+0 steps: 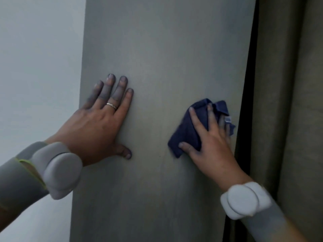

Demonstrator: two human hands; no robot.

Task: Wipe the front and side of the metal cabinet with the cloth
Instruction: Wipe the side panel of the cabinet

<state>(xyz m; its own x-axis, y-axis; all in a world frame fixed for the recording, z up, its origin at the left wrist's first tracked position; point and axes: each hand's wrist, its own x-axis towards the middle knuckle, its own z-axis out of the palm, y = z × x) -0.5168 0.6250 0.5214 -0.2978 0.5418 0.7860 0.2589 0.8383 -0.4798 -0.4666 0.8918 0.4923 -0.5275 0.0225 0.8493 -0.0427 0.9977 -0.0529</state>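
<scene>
A tall grey metal cabinet [157,49] fills the middle of the head view, one flat panel facing me. My left hand [97,123] lies flat on this panel near its left edge, fingers spread, a ring on one finger. My right hand [209,142] presses a crumpled dark blue cloth [187,131] against the panel close to its right edge. The cloth bunches under my fingers and sticks out above and left of them. Both wrists carry grey bands with round pods.
A pale wall [38,67] lies to the left of the cabinet. On the right a dark gap [248,84] separates the panel from another olive-grey surface [288,102] with vertical folds or ridges.
</scene>
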